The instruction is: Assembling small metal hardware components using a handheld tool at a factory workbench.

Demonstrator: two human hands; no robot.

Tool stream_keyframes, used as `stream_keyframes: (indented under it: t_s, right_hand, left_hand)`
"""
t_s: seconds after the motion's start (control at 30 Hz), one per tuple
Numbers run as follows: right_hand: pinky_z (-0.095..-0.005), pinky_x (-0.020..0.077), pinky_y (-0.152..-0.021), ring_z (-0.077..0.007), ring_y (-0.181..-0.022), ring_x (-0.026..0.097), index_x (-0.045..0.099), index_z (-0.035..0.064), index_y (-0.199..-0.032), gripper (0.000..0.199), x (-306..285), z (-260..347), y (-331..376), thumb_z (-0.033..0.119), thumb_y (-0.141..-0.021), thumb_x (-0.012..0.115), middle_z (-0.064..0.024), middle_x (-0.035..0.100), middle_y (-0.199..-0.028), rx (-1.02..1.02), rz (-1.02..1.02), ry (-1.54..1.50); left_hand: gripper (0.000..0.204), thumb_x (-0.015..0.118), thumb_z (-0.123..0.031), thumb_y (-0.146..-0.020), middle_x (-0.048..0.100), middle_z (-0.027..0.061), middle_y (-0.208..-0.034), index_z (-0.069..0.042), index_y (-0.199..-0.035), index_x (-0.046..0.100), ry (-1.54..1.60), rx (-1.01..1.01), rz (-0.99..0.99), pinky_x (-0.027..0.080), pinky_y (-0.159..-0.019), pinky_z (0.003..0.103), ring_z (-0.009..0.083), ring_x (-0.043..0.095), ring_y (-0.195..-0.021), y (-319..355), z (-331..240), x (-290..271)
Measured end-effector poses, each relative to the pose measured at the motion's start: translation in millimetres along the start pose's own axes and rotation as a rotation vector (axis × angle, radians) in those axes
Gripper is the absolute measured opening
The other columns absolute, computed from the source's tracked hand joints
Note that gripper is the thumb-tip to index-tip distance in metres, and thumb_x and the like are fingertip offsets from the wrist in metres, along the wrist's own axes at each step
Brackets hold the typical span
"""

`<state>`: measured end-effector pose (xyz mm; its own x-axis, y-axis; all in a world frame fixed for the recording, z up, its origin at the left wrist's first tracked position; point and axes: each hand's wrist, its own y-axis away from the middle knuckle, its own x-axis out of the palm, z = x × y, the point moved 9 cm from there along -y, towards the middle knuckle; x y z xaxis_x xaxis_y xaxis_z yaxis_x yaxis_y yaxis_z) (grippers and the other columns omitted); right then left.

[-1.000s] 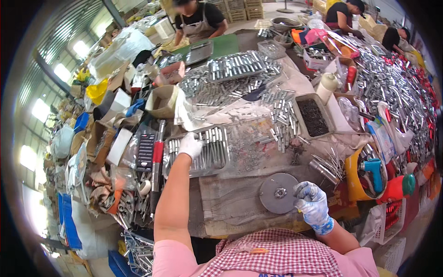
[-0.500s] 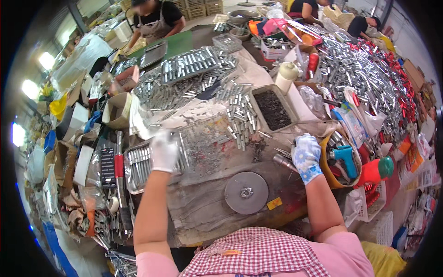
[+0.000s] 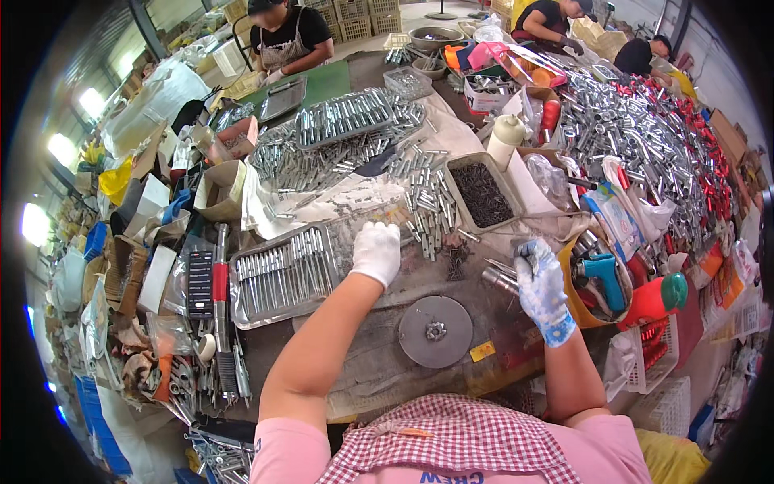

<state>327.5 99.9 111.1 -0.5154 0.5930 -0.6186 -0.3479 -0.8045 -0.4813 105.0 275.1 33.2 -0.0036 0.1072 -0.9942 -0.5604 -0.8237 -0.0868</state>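
Observation:
My left hand (image 3: pixel 376 252) wears a white glove, its fingers curled over the middle of the worktable; whatever they hold, if anything, is hidden. Just right of it lies a loose heap of short silver metal rods (image 3: pixel 431 202). A metal tray (image 3: pixel 240 300) with a row of slim silver rods with pointed ends is to its left. My right hand (image 3: pixel 542 282), in a soiled glove with a blue floral cuff, has its fingers bent in beside a metal cylinder (image 3: pixel 501 278); its grip is unclear. Between my forearms sits a round grey disc (image 3: pixel 435 331) with small metal bits at its centre.
A bin of dark small parts (image 3: pixel 484 192) stands beyond my right hand, with a cream bottle (image 3: pixel 505 133) behind it. A yellow container (image 3: pixel 571 274) holding a teal power tool (image 3: pixel 599 277) is at the right. Several co-workers (image 3: pixel 292 40) are at the far side.
My left hand has moved right, away from the tray of rods, toward the middle of the table. My right hand has turned slightly beside the metal cylinder.

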Motion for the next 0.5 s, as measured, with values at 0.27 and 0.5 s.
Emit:
stream_keyframes:
  t_s: [0.27,0.5]
  right_hand:
    - [-0.0408,0.0536,-0.067,-0.0334,-0.076,0.066,0.067,0.0084,-0.093,0.014,27.3,61.8,52.2,0.005,-0.080,0.070,-0.0113,0.067,-0.085,-0.169,0.329,-0.155]
    - [-0.0380,0.0512,-0.061,-0.0323,-0.069,0.065,0.071,0.0051,-0.089,0.014,35.4,97.3,72.5,0.004,-0.075,0.074,-0.0122,0.066,-0.079,-0.190,0.496,-0.278]
  left_hand:
    - [0.012,0.058,-0.012,-0.082,0.059,0.0109,-0.091,-0.011,-0.093,0.064,-0.001,0.141,-0.113,0.054,-0.073,0.040,0.0281,0.061,-0.091,76.3,-20.8,-67.1]
    - [0.031,0.060,0.007,-0.073,0.057,0.0157,-0.084,-0.004,-0.102,0.060,0.880,0.244,-0.136,0.049,-0.072,0.043,0.0362,0.059,-0.078,158.1,-57.9,-95.9]
